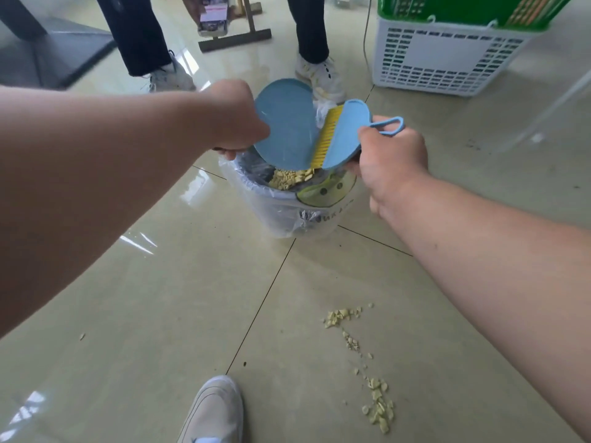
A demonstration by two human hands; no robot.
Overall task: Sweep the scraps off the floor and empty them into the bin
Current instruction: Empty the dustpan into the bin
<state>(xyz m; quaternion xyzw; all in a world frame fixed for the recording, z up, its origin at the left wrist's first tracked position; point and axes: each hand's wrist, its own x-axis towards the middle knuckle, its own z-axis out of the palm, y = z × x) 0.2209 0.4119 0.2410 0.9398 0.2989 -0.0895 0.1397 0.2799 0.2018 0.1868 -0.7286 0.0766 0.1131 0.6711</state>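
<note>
Standing on glossy beige floor tiles, wearer's grey sneaker showing at the bottom edge. Yellow scraps are still lying in a loose trail on the floor right of the shoe, a smaller cluster sitting further up the trail. Both forearms are reaching forward over the bin, a white pail lined with a clear plastic bag. Left hand is gripping the blue dustpan, holding it tilted over the bin mouth. Right hand is clenching the blue hand brush by its loop handle, yellow bristles touching the pan's edge. A pile of yellow scraps is sitting inside the bin just below the pan. Beyond the bin, a second person's legs and white sneakers are standing. White slotted basket with a green basket on top is sitting far right.
</note>
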